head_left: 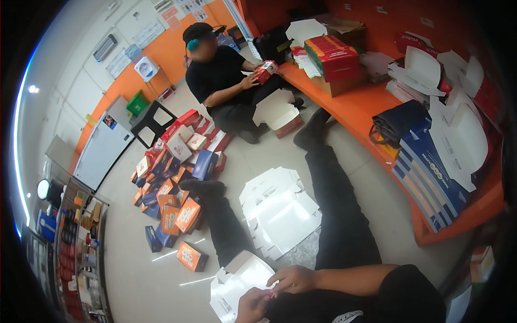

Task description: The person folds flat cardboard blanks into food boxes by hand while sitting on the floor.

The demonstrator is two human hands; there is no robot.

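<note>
A partly folded cardboard box point(236, 284), white on its inner side, lies in my lap. My left hand point(251, 306) is closed on its near edge, where a bit of red shows by the fingertips. Reaching in from the right, my right hand point(294, 279) pinches the same edge, close beside the left. The exact fold under the fingers is hidden. Between my outstretched legs rests a stack of flat white box blanks point(280, 212), on what looks like clear plastic point(299, 255).
Folded orange, blue and red boxes point(177, 207) are heaped left of my feet. A co-worker point(229, 81) sits on the floor holding a red box point(266, 71), beside an open box point(278, 114). An orange bench point(350, 116) with stacked blanks runs along the right; shelves point(81, 253) stand left.
</note>
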